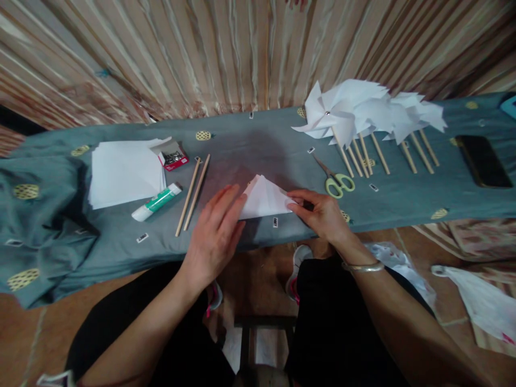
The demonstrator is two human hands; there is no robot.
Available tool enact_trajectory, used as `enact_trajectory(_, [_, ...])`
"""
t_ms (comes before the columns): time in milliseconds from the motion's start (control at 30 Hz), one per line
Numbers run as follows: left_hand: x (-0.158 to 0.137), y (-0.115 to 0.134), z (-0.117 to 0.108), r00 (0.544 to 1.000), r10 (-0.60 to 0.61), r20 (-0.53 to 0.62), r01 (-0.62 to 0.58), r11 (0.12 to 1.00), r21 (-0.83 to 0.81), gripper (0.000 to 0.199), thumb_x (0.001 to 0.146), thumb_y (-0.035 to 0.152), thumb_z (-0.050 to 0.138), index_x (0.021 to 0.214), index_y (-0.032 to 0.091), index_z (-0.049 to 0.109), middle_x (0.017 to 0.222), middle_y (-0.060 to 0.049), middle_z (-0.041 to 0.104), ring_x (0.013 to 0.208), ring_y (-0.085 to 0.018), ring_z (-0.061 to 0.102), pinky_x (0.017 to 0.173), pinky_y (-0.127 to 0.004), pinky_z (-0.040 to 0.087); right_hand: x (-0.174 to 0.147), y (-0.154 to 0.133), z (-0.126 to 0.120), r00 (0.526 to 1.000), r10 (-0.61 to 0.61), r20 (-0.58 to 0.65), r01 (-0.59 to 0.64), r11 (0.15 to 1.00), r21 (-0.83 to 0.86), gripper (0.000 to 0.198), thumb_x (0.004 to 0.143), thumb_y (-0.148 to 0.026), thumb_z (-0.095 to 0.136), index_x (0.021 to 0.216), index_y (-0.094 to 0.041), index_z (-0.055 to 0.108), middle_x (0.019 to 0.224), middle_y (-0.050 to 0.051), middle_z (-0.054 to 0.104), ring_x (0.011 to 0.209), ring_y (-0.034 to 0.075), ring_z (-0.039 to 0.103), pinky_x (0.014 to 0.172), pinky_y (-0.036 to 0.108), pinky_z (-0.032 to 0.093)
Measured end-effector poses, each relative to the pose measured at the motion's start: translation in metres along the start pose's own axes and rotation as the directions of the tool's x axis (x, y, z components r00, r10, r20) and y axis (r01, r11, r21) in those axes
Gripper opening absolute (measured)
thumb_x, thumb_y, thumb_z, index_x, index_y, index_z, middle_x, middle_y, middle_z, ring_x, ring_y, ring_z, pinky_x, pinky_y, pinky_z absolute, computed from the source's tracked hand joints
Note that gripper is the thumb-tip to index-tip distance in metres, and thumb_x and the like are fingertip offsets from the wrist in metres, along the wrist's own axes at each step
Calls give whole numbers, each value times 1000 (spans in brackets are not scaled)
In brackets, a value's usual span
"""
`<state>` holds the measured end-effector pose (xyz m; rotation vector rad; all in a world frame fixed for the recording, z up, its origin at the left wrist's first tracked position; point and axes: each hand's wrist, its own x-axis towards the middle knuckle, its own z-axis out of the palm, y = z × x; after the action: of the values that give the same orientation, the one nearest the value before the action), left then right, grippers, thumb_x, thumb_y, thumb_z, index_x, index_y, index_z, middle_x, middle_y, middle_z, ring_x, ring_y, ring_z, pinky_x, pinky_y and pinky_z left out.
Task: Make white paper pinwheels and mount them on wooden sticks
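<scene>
A sheet of white paper (266,198), folded into a triangle, lies on the cloth-covered table in front of me, its peak pointing away. My left hand (217,228) rests over the triangle's left side with its fingers stretched out. At the right corner, my right hand (316,210) pinches the paper between thumb and fingers. Beyond that hand lie scissors (338,184) with light green handles. To the left of my left hand are two wooden sticks (192,196), side by side. The paper's left corner is hidden under my left fingers.
At the left are a stack of white paper (121,172), a red box of small metal pieces (174,156) and a glue stick (157,202). Several paper pinwheels (342,110) on sticks lie at the back right, near a black phone (482,161). A striped curtain (201,54) hangs behind.
</scene>
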<state>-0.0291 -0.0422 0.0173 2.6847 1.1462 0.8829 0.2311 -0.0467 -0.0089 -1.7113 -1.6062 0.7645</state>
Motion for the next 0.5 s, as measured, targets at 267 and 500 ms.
enact_trajectory(267, [1,25,33,950,93,297,-114,992,53,58,96,31,51,148,10,35,155,-17,42,150,-34,25,121,-59,22,5,-3,0,1000,-7,27,8,1000,-15,24,82,-31,65,101,-20,77,86,3,77,74,18,68,73,30,52])
enact_trajectory(500, [5,15,39,937,24,349,-68,991,115,68,95,46,51,149,9,33,157,-20,38,150,-36,23,120,-61,20,5,-7,-3,1000,5,26,-4,999,-34,25,82,-30,65,102,-20,76,84,3,77,73,18,68,74,31,53])
